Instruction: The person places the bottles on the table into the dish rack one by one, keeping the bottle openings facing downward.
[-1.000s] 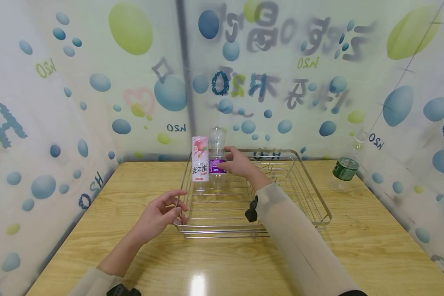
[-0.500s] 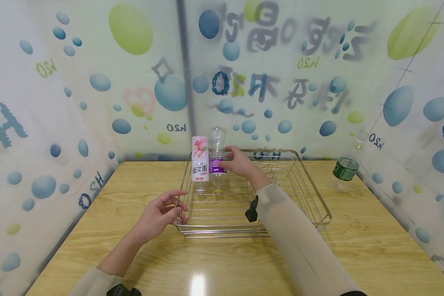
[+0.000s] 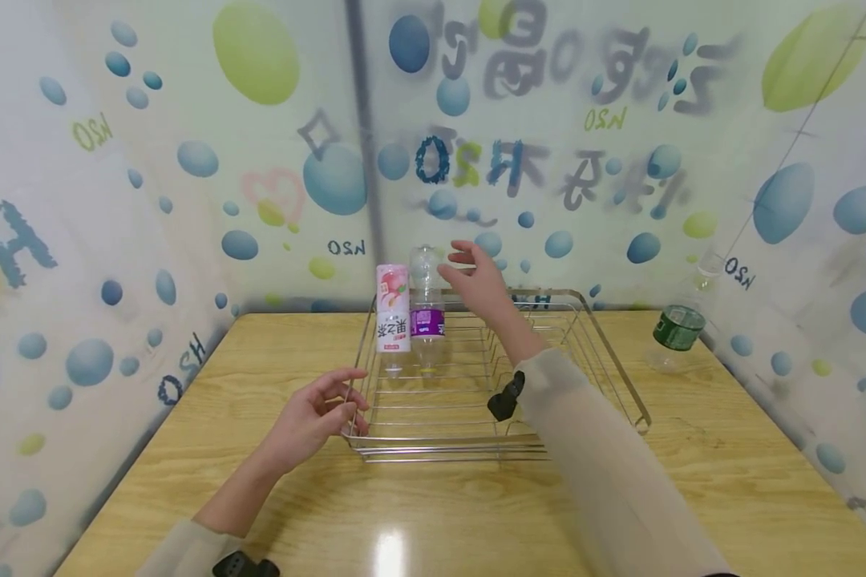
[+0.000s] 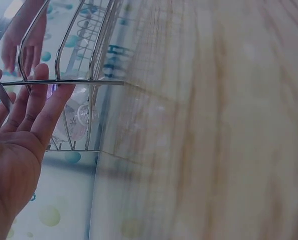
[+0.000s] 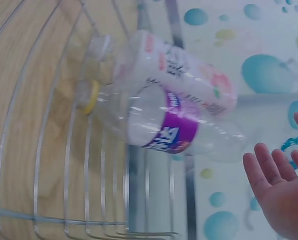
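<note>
A clear plastic bottle with a purple label (image 3: 427,323) stands upside down in a wire dish rack (image 3: 433,440), its yellow-ringed cap at the bottom. Beside it on the left, a pink and white labelled bottle (image 3: 393,308) is also inverted. My right hand (image 3: 479,284) is just right of the purple-labelled bottle's upper end; the right wrist view shows a gap between the fingers (image 5: 259,172) and that bottle. At the rack's front left corner my left hand (image 3: 310,421) touches the metal wires, its fingers (image 4: 48,117) extended and fairly straight.
A clear bottle with a green label (image 3: 678,327) stands upright on the wooden table (image 3: 476,521), right of the rack. A printed curtain (image 3: 274,160) hangs behind and along the sides of the table.
My right hand has let go of the purple-labelled bottle and risen, moving up and slightly right. That bottle stays inverted in the rack. My left hand keeps its place.
</note>
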`<state>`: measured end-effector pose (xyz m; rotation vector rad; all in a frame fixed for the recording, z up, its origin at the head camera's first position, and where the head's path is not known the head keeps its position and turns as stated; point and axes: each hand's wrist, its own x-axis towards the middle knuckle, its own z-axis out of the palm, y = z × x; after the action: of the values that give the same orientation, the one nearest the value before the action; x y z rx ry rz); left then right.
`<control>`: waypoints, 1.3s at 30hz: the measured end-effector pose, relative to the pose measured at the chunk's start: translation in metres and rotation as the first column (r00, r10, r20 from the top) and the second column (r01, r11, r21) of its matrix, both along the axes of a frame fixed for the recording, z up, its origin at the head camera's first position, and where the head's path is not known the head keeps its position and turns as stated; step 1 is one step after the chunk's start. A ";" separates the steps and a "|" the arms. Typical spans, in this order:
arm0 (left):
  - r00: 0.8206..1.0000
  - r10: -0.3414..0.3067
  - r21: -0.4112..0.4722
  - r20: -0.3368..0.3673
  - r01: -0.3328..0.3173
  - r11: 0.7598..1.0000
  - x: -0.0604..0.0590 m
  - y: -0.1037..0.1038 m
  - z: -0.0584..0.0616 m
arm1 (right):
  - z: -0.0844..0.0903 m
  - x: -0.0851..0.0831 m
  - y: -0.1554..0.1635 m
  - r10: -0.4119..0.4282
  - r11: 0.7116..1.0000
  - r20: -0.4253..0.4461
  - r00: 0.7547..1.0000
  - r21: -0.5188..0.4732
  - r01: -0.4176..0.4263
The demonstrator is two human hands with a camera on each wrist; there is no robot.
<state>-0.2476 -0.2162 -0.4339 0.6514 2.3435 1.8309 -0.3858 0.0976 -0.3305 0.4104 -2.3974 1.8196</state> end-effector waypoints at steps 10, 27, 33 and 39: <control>1.000 -0.004 -0.005 -0.001 0.004 1.000 -0.001 0.001 -0.001 | 0.030 0.033 0.049 0.032 0.999 -0.078 0.996 -0.006 -0.033; 1.000 -0.018 0.004 -0.002 0.018 1.000 0.000 -0.001 -0.001 | 0.023 0.104 0.181 -0.096 0.960 -0.114 0.989 0.250 0.122; 1.000 -0.005 -0.006 -0.004 0.005 1.000 0.001 -0.002 -0.002 | 0.002 0.113 0.219 -0.152 0.952 -0.107 0.983 0.253 0.174; 1.000 -0.004 -0.013 -0.015 0.004 1.000 0.002 0.000 0.000 | -0.016 0.128 0.256 -0.187 0.950 -0.103 0.977 0.232 0.207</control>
<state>-0.2457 -0.2167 -0.4335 0.6698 2.3602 1.8138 -0.2581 0.3539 -0.3466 0.2461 -2.5098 1.4092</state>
